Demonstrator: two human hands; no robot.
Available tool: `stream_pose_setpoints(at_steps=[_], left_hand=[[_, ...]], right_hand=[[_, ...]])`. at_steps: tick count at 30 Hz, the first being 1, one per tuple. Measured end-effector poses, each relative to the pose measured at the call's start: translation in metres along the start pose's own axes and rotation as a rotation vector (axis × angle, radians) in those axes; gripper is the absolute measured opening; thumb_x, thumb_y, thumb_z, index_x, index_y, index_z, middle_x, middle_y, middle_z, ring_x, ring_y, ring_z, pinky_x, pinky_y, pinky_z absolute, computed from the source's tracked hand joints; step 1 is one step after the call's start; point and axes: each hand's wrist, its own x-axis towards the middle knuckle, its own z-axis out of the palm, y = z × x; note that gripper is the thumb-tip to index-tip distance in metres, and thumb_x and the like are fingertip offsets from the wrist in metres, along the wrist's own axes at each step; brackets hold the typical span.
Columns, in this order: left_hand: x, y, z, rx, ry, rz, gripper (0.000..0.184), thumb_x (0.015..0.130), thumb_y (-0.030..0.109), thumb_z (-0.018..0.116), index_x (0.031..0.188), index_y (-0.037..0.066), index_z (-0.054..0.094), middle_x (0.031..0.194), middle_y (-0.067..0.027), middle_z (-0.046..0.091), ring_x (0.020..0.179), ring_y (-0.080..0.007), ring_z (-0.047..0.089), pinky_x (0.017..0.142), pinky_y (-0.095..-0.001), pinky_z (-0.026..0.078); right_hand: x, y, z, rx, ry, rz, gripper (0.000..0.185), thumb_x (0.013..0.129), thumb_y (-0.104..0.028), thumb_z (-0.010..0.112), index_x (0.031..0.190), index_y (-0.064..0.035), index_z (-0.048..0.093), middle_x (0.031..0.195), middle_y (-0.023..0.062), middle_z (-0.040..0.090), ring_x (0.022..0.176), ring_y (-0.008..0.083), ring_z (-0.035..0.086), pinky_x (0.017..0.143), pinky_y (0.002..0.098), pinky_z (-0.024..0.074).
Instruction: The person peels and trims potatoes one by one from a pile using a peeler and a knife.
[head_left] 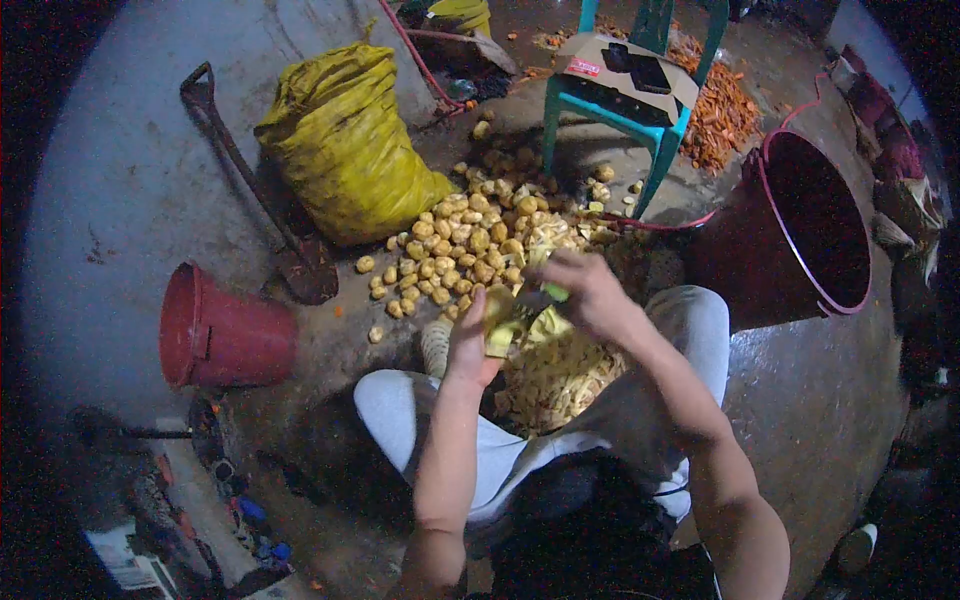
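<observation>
From here I can see the left hand [470,345] curled around a pale yellow-green, soft-edged piece [499,339], thumb upward; the piece sits just above the floor heap between the knees. The right hand [592,290] is closed on a small bright-green handle [554,291], but blur and the fingers hide the tool's working end. The left forearm rises nearly straight; the right slants inward from the lower right, wrist bent, knuckles up.

Below the hands lies a heap of thin, pale peelings [565,385], partly covered by the grey trousers. Beyond, round yellow-brown potatoes [455,245] spread across the floor to a bulging yellow woven sack [345,140] by the wall. A rusty long-handled shovel [245,175] leans there, above a red plastic bucket [235,335]. Right of the potatoes stand a green plastic chair [640,118], carrying a cardboard box [610,68] with a red-and-white label too small to read surely, and a large dark-red tub [745,270].
</observation>
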Motion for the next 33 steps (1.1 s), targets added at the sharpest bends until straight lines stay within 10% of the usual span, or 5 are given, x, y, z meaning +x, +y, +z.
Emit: stream_pose_setpoints(at_steps=[4,12,22,26,33], left_hand=[[-0.008,0.003,-0.01,-0.032,-0.225,-0.268,0.047,0.095,0.05,0.047,0.117,0.009,0.055,0.092,-0.0088,0.062,0.073,-0.0205,0.061,0.054,-0.03,0.047],[0.002,0.01,-0.009,-0.411,-0.248,-0.11,0.053,0.096,0.047,0.046,0.125,0.003,0.05,0.101,-0.016,0.06,0.08,-0.0253,0.059,0.067,-0.0383,0.049],[-0.001,0.001,-0.016,-0.152,-0.124,-0.038,0.048,0.093,0.041,0.052,0.125,0.006,0.053,0.113,-0.0107,0.063,0.094,-0.0224,0.062,0.077,-0.0399,0.053],[-0.004,0.01,-0.012,-0.203,-0.353,-0.1,0.056,0.095,0.047,0.045,0.127,0.001,0.05,0.109,-0.0193,0.062,0.091,-0.0258,0.062,0.075,-0.0384,0.053],[0.001,0.017,-0.02,-0.41,-0.273,-0.049,0.053,0.098,0.045,0.038,0.13,0.004,0.049,0.108,-0.0196,0.062,0.09,-0.0295,0.062,0.072,-0.0421,0.054]], right_hand=[[0.017,0.056,-0.032,-0.035,0.286,0.131,0.047,0.066,0.003,0.067,0.112,-0.0024,0.064,0.096,0.0187,0.067,0.089,0.0358,0.064,0.082,0.0373,0.0498],[0.009,0.044,-0.019,0.129,0.223,0.151,0.031,0.072,0.011,0.059,0.101,0.0016,0.063,0.085,0.0142,0.066,0.081,0.0215,0.064,0.076,0.0318,0.0491],[0.006,0.033,-0.006,0.069,0.226,-0.046,0.051,0.056,0.005,0.063,0.106,-0.0026,0.065,0.095,0.014,0.067,0.088,0.0314,0.064,0.082,0.0367,0.0496],[0.018,0.051,-0.027,0.215,0.434,0.342,0.04,0.063,0.008,0.061,0.101,-0.0024,0.066,0.092,0.0143,0.068,0.087,0.0269,0.065,0.08,0.0344,0.0494],[0.012,0.05,-0.008,0.178,0.297,0.164,0.034,0.067,0.004,0.064,0.1,-0.0008,0.065,0.092,0.0157,0.068,0.088,0.0279,0.066,0.081,0.0337,0.0492]])
